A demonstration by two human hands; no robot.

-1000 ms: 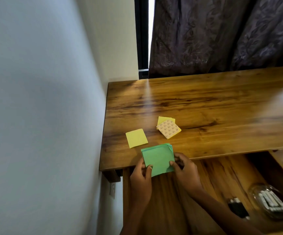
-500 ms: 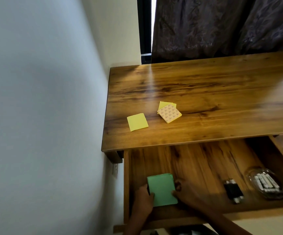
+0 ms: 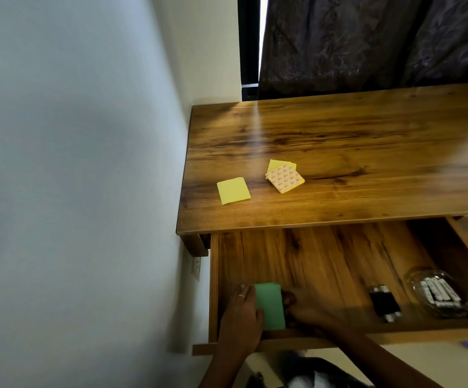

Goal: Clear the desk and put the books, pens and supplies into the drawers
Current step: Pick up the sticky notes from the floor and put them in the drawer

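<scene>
The big open drawer [image 3: 325,264] sits pulled out under the desk [image 3: 339,152] so things can go inside. Both hands, left hand [image 3: 241,312] and right hand [image 3: 305,309], pinch the green pad [image 3: 269,309] between them, setting it down in the drawer's corner; two yellow pads [image 3: 233,190] wait far above the grip

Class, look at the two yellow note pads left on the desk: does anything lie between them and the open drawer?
Nothing visible does. The plain yellow pad and printed yellow pad have bare desk up to the drawer.
</scene>
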